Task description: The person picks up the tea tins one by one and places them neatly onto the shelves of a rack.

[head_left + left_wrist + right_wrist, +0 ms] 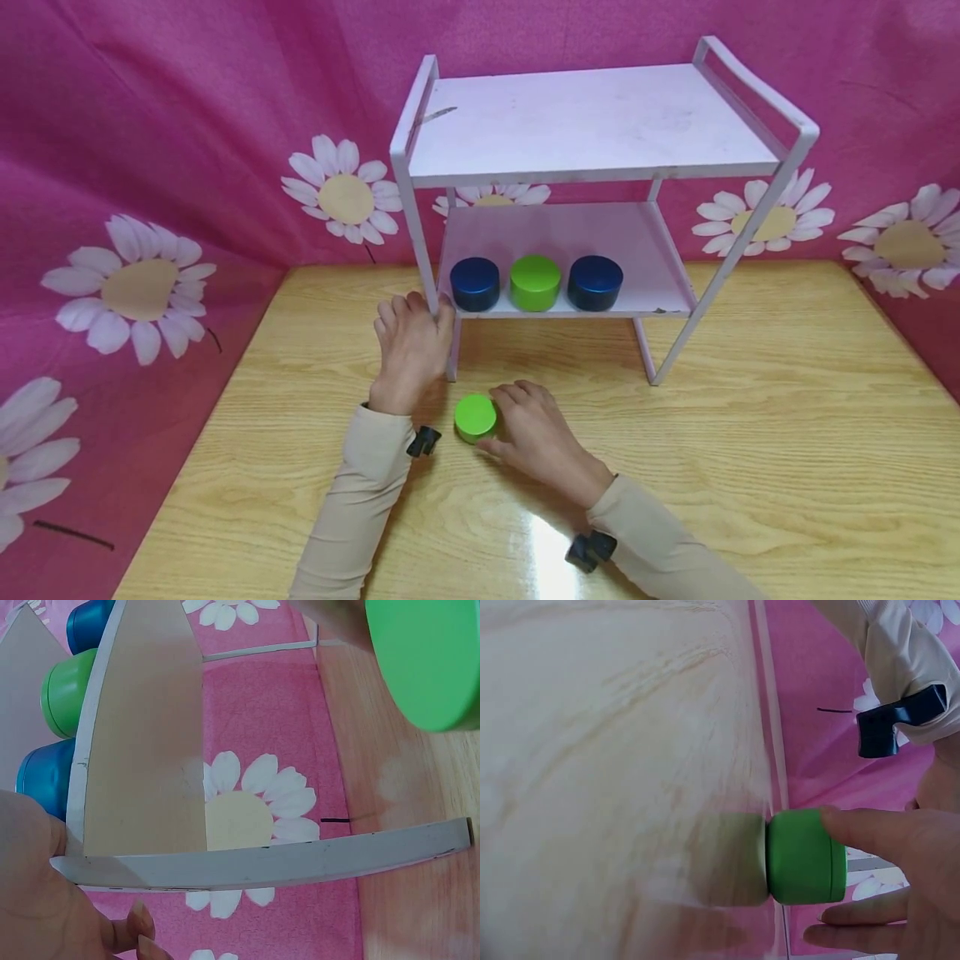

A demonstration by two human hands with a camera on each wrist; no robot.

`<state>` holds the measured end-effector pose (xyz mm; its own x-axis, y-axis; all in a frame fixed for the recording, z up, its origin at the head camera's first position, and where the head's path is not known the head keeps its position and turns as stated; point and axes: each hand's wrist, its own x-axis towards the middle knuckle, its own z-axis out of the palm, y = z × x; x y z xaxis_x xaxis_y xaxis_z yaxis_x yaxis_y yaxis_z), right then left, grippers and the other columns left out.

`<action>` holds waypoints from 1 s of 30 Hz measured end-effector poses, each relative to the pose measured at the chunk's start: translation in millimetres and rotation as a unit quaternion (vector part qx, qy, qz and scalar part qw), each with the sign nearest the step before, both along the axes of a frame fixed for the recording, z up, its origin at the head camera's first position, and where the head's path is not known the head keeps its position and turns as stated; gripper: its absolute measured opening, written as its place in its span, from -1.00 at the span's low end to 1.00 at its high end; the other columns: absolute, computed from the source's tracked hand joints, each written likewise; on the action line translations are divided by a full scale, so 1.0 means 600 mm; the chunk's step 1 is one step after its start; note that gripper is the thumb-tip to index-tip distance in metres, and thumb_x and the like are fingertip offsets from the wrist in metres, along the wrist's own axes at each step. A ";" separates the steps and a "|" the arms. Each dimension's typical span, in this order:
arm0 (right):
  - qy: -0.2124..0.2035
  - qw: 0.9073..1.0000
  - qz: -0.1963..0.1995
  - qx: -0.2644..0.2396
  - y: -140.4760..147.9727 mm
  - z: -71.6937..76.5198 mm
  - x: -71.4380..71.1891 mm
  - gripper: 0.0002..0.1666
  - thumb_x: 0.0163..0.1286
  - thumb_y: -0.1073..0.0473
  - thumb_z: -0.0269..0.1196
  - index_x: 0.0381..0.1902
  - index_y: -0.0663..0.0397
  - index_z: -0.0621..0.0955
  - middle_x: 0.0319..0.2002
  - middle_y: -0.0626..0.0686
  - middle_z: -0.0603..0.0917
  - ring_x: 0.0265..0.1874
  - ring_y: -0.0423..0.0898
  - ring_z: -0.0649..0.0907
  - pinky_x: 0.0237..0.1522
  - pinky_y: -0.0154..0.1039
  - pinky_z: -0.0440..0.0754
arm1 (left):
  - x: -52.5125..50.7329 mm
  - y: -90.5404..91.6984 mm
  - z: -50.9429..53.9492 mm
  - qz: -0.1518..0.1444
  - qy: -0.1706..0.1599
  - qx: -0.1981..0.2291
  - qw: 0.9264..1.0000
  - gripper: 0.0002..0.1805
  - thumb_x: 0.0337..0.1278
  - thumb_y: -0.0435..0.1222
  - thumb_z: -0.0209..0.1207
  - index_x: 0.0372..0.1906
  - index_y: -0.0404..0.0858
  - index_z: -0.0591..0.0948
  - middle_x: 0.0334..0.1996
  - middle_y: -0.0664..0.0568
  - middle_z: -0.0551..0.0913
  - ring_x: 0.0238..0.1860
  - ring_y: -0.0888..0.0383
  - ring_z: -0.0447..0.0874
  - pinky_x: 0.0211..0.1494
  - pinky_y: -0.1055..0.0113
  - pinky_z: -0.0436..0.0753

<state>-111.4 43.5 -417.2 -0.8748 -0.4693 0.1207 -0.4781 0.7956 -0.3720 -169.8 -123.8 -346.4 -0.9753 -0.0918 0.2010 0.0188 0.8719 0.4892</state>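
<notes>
A white two-tier shelf rack (555,125) stands on the table, and my left hand (412,346) grips its left front post at the lower tier. In the left wrist view, the fingers and thumb lie on either side of the white frame (225,870). A short round green container (476,417) sits on the tabletop in front of the rack. My right hand (542,437) holds it from the right, the thumb (870,832) on one side and the fingers on the other. Along the lower tier's front edge are a blue container (475,285), a green container (535,284) and another blue container (595,284).
The rack's upper tier overhangs the row of containers. Behind and to the left hangs a pink cloth (225,100) with white flowers. The wooden table (787,467) extends right of the right hand. A black clip (423,442) is on the left wrist, another (591,550) on the right.
</notes>
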 end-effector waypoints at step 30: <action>-0.007 0.999 0.002 -0.044 -0.014 -0.011 -0.005 -0.23 0.05 -0.08 0.48 0.10 0.29 0.52 0.00 0.20 0.62 0.08 0.17 0.54 0.18 0.12 0.38 | 0.001 -0.001 -0.002 -0.001 0.003 0.006 1.000 -0.45 0.41 0.02 -0.35 -0.29 -0.41 0.38 -0.32 -0.21 0.34 -0.18 -0.15 0.19 -0.09 0.03 0.16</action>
